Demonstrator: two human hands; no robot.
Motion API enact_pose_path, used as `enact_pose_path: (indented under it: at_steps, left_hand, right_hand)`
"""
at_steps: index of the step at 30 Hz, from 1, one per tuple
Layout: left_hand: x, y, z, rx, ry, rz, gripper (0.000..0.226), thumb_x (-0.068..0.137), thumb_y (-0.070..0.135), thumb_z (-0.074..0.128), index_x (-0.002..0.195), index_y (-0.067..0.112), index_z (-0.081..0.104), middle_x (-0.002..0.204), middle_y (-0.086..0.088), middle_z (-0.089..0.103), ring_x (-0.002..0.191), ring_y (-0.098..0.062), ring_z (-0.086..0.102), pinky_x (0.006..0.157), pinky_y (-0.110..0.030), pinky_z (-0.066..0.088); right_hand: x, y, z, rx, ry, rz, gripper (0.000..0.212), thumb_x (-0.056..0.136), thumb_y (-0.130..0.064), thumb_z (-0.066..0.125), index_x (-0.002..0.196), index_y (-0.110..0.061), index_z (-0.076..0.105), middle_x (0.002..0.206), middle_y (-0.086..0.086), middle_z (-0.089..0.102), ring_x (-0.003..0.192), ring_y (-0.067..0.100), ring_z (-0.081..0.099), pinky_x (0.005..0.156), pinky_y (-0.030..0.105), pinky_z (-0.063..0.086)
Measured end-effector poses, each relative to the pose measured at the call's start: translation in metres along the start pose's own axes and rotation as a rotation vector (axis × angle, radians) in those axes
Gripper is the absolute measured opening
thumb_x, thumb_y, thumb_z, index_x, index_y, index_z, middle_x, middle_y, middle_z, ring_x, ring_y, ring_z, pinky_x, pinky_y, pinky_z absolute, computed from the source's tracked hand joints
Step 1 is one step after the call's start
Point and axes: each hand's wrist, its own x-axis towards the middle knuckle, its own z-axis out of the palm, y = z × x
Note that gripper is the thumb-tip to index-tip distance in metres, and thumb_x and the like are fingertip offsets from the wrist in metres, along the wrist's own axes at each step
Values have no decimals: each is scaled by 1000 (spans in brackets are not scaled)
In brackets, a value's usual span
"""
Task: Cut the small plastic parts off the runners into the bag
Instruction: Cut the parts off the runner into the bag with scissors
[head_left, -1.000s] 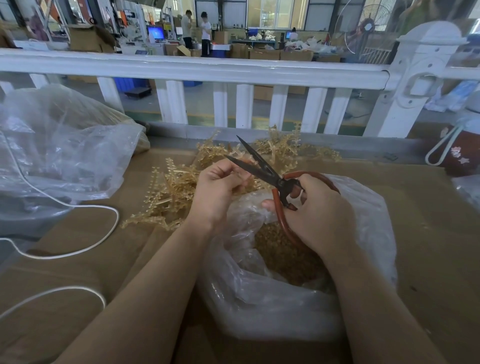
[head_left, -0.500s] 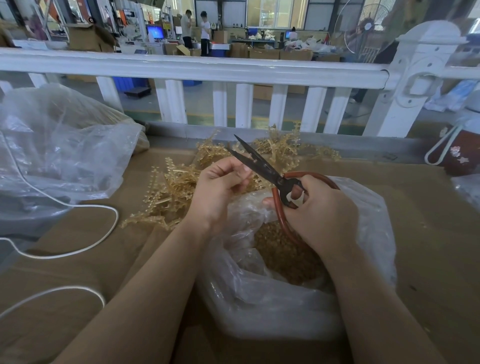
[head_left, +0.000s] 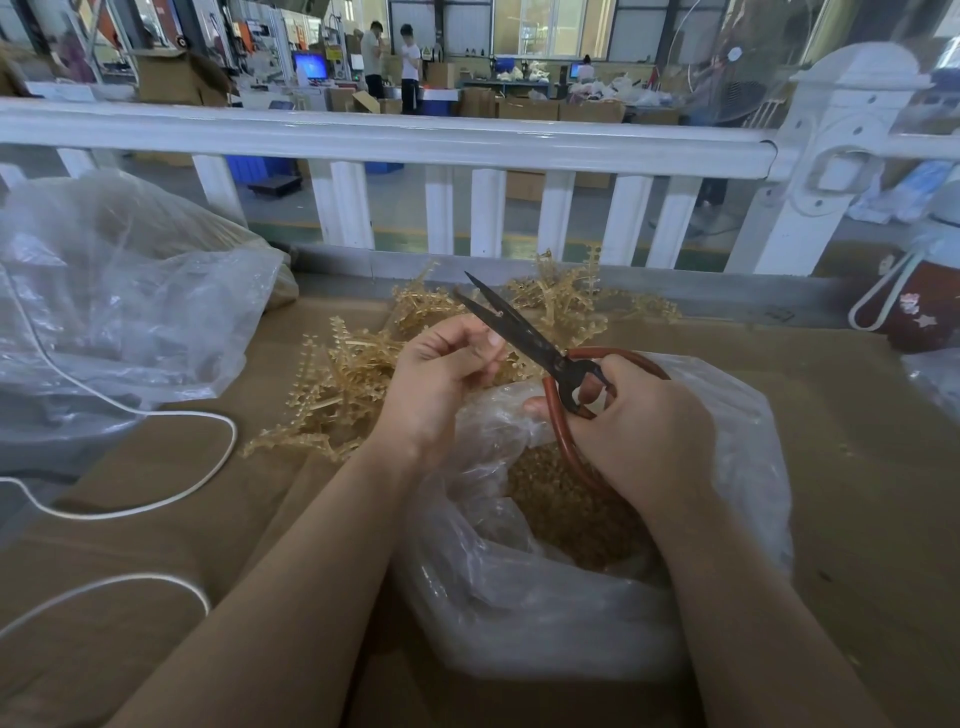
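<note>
Left hand (head_left: 441, 374) curled, fingertips pinching a small piece of runner; the piece itself is mostly hidden behind the fingers, so how many parts remain on it cannot be told. Right hand (head_left: 639, 421) wrapped round the red loop handles of the scissors (head_left: 524, 338). Blades point toward 11 o'clock, nearly together, crossing just beside the left fingertips.

Open clear bag (head_left: 571, 613) sits on the counter (head_left: 857, 493) directly below both hands, part filled with loose tan cut parts (head_left: 566, 514). Heap of uncut runners (head_left: 353, 384) lies at 10 to 12 o'clock of the bag, touching its far edge. A second, larger plastic bag (head_left: 119, 301) at 9 o'clock, well apart, with a white cord (head_left: 156, 415) trailing from it.

Judgement on doing the snip well:
- The cut looks to sit toward the bag's far rim. Draw both hands toward 6 o'clock so parts fall inside, not onto the heap.
- Feed the runner deep toward the pivot; more force there, less twisting.
- Cut flush at the gate so no stub is left on the part.
- Keep the pinching fingertips behind the blade line; they are very near it now.
- Hold the runner part-side down over the opening.
</note>
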Motion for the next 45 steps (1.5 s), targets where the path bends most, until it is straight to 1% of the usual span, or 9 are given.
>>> enact_pose_path:
  at_steps: [7,11,23,29,32,36,40,43,45]
  left_hand:
    - [0,-1,1,140,-29,83,23,96,-5,53,79,9,62,65,9,57,61,-4,50,65,-17,43]
    - [0,-1,1,131,-41,101,27,96,-5,54,80,15,65,66,12,60,63,-5,49,66,-19,43]
    - [2,-3,0,101,-65,69,18,97,-5,53,83,6,58,70,6,62,65,-2,56,67,-15,47]
    - [1,0,0,89,-62,31,22,97,-1,55,80,11,61,72,6,64,67,-4,58,69,-17,48]
    - [1,0,0,98,-48,-30,23,96,3,59,76,14,65,71,0,63,65,-8,57,69,-20,46]
    - [0,0,1,168,-64,-92,20,95,6,61,78,13,68,71,0,68,66,-10,58,70,-22,45]
    - [0,2,0,162,-71,-124,15,94,4,62,83,11,70,72,0,67,67,-10,58,71,-23,44]
    - [-2,2,1,160,-88,-134,13,92,5,64,84,12,71,71,0,65,69,-12,56,72,-26,42]
    - [-2,3,1,148,-94,-144,15,90,5,65,81,15,73,71,-1,64,70,-13,54,73,-28,40]
  right_hand:
    - [1,0,-1,-51,6,-2,48,74,-78,65,69,-33,48,57,-26,34,49,-6,35,47,14,23]
    - [1,1,-1,-24,-1,-5,52,74,-81,54,71,-29,54,60,-27,38,52,-4,39,49,13,30]
    - [1,4,2,-26,-20,-11,47,78,-71,67,69,-26,56,58,-20,45,53,0,43,51,16,32]
    - [2,4,4,-28,-20,-5,50,76,-76,63,72,-26,59,58,-22,46,53,-1,45,50,15,34]
    - [1,5,6,27,13,1,49,77,-72,67,68,-25,58,59,-17,53,53,3,50,51,21,45]
    - [2,6,8,157,41,40,41,80,-64,69,79,-23,69,69,-16,62,61,4,57,59,16,46]
    - [6,8,11,253,-34,115,39,81,-58,72,99,-24,77,81,-15,70,73,6,63,64,20,50]
    - [6,9,12,305,-72,151,44,79,-61,67,100,-24,77,82,-13,72,74,7,65,65,27,55]
    - [6,9,12,324,-70,179,37,80,-57,69,97,-24,77,79,-14,70,73,5,64,62,23,51]
